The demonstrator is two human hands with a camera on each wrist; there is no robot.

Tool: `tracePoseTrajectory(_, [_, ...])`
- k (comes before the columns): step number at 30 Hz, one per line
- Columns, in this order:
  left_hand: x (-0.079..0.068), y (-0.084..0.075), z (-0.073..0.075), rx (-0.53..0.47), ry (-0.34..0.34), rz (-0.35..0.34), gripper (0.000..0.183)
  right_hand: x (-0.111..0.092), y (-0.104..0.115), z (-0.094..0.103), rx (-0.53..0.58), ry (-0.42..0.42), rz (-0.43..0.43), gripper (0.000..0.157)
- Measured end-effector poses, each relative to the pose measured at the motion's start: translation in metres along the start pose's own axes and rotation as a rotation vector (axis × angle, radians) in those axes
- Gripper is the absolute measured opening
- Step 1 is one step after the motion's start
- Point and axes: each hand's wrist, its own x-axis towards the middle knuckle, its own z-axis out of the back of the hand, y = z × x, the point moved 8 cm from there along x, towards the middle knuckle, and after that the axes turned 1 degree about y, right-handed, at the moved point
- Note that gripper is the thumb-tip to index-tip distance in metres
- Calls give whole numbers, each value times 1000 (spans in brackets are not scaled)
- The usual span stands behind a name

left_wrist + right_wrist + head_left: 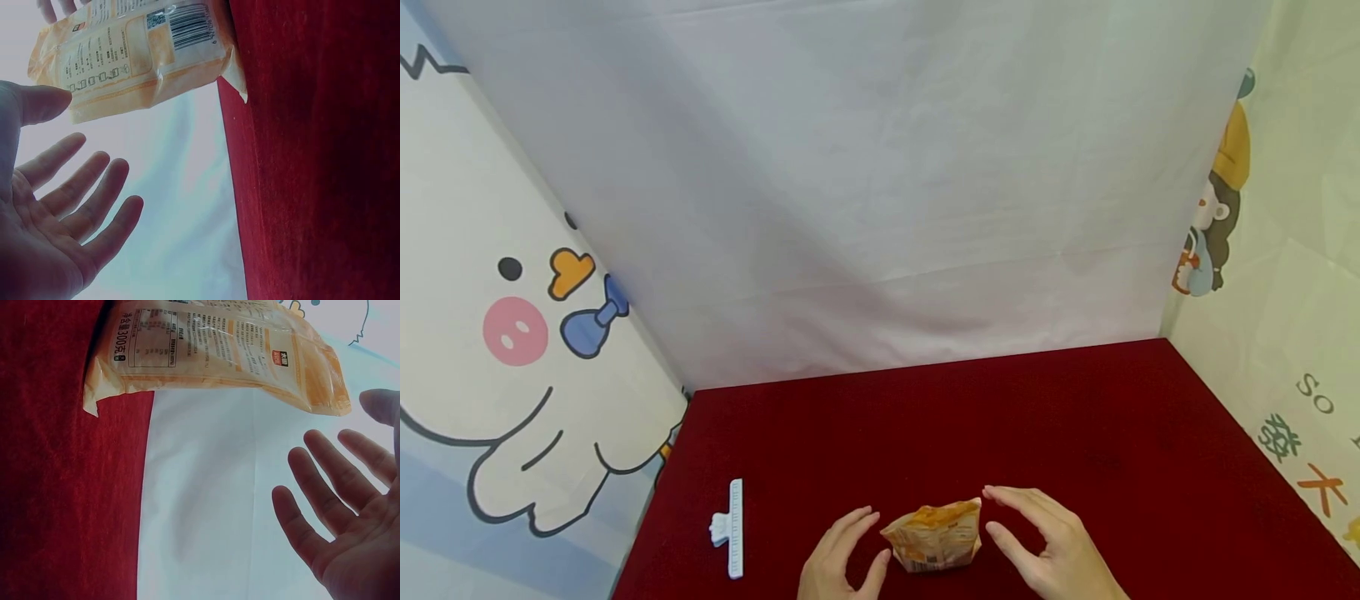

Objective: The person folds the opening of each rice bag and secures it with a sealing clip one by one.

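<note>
Basically, the orange-and-cream bag (936, 542) stands upright on the red desk (1000, 417), low in the head view, between the two hands. Left hand (838, 558): fingers spread and lightly bent, thumb apart, at the bag's left side; thumb tip is right by the bag edge, contact can't be told. Right hand (1052, 542): also spread, thumb off from the index finger, tips just beside the bag's right edge with a narrow gap. Printed side with barcode faces the person; upper part shows stronger orange.

Pale blue clip (736, 529) lies flat at left, long bar pointing away from the person, tab toward the desk's left edge, well apart from the left hand. Red surface runs between clip and left hand, wide past the right hand, and deep behind the bag to the back edge, where the white curtain (887, 167) hangs. Desk's left edge runs along a duck-print cloth (445, 358), right edge along a pale printed cloth (1315, 250).
</note>
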Motion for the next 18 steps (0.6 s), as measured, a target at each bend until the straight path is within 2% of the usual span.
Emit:
tracePoseTrajectory(5, [-1,-1,-5,-2,31,10,50,1,1,-1,3,15,-5,49])
tracePoseTrajectory(12, [-4,0,-7,-6,37,41,50,6,10,1,-20,-38,68,58])
tracePoseTrajectory(18, [-3,0,-9,-22,50,54,44,9,13,-2,34,-41,93,58])
